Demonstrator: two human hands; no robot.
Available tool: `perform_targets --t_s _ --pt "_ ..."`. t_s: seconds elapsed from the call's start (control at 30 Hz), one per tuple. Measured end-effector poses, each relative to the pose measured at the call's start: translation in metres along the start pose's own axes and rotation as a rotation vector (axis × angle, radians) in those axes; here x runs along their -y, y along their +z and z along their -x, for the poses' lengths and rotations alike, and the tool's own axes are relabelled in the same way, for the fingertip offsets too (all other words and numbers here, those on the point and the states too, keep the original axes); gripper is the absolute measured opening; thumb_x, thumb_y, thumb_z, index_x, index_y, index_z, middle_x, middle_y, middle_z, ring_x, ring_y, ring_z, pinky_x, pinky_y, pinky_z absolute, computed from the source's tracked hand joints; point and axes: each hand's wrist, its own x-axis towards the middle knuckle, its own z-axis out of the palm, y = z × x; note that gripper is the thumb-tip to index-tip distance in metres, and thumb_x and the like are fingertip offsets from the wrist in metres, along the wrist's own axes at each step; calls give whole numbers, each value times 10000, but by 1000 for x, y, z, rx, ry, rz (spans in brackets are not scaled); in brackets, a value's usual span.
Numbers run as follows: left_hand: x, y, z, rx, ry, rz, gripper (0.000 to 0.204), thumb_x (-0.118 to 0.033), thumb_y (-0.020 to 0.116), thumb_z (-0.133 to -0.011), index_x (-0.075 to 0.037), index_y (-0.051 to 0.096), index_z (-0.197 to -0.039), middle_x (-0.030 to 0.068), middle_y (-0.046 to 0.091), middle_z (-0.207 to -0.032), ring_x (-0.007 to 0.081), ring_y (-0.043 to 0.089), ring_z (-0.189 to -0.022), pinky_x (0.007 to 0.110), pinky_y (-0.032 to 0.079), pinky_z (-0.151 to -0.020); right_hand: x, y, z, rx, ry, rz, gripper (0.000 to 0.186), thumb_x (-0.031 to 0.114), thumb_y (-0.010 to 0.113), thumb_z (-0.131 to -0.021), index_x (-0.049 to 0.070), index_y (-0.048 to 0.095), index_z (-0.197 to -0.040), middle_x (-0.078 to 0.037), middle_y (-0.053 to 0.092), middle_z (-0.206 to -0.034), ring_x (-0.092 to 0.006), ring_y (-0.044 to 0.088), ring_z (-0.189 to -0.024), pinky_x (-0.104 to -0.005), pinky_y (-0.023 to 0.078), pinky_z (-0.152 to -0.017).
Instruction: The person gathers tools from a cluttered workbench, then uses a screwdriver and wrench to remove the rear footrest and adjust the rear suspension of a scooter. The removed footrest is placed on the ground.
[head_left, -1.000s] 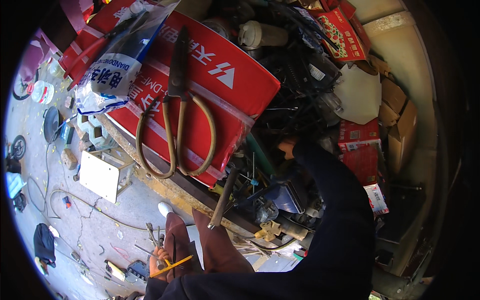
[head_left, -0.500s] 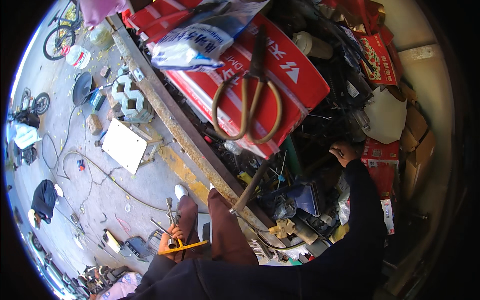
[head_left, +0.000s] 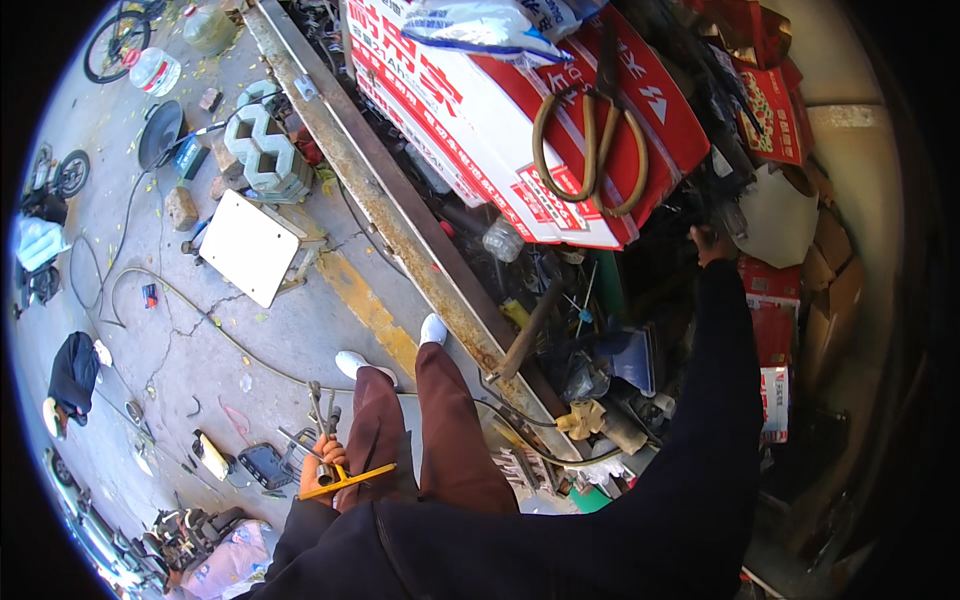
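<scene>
Low in front of my body, my left hand (head_left: 325, 460) is closed round several metal wrenches (head_left: 318, 408) and a tool with a yellow crossbar (head_left: 350, 481). My right hand (head_left: 710, 244) reaches far into the shadowed clutter on the right, near a pale flat sheet (head_left: 778, 215). Its fingers are partly hidden in the dark, and I cannot make out anything in them. Left of that hand lies a large red and white carton (head_left: 450, 110), with big scissors (head_left: 592, 150) with tan loop handles on top.
A rusty metal beam (head_left: 400, 230) edges the heap. A hammer (head_left: 530, 330) with a wooden handle leans there beside a blue container (head_left: 632, 358). On the concrete floor stand a white-topped stool (head_left: 248, 248), grey blocks (head_left: 265, 150) and a black pan (head_left: 160, 135). A hose (head_left: 240, 350) crosses it.
My view has shifted, showing more of the carton's white side. My right hand has reached farther into the clutter. My left hand still holds the tools.
</scene>
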Motion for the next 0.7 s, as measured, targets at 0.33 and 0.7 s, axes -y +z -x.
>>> perform_targets --t_s 0.33,0.7 --pt "-32 -5 16 66 7 -3 235 -218 442 -963 5 513 -950 -11 399 -634 100 401 -533 258 396 -553 179 -90 141 -68 79 -465 306 351 537 -912 55 609 -880 -57 648 -879 -50 438 -508 -208 370 -402" --pt "-25 17 21 101 -113 -20 220 -208 437 -962 -4 521 -954 -19 379 -627 96 374 -524 257 370 -540 216 -50 345 110 345 -893 237 248 475 -957 83 487 -788 -54 546 -789 -47 394 -514 -200 383 -429"
